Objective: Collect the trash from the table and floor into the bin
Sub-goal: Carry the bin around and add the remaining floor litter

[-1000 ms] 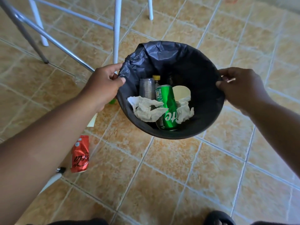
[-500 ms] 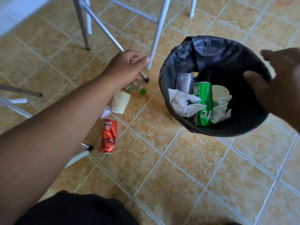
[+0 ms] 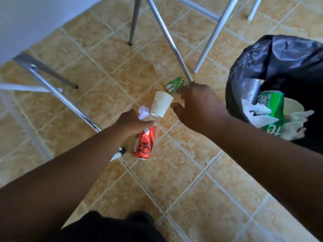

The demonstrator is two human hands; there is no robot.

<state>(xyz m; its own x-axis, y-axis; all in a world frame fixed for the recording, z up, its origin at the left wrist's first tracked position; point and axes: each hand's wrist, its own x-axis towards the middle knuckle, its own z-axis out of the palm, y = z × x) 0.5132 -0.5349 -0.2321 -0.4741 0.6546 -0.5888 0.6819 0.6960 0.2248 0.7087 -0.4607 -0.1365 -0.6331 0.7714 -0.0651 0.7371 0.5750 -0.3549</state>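
On the tiled floor lie a red cola can (image 3: 144, 144), a white paper cup (image 3: 161, 104) on its side, a small crumpled paper ball (image 3: 143, 112) and a green-labelled plastic bottle (image 3: 174, 84). My left hand (image 3: 132, 122) hovers just above the can's top end, beside the paper ball, fingers apart, holding nothing. My right hand (image 3: 197, 103) is open with fingers spread, right of the cup and over the bottle's near end, touching neither clearly. The bin (image 3: 244, 70), lined with a black bag, stands at the right and holds a green can, tissues and cups.
Metal table and chair legs (image 3: 167, 37) cross the floor behind and left of the trash; one slanted chrome leg (image 3: 57, 95) ends near the red can. A white table edge (image 3: 26, 23) shows at the top left. My dark-clothed knee (image 3: 111, 227) is at the bottom.
Both hands have left the bin's rim and come down over the floor trash. The view has swung left, so the bin now sits at the right edge.
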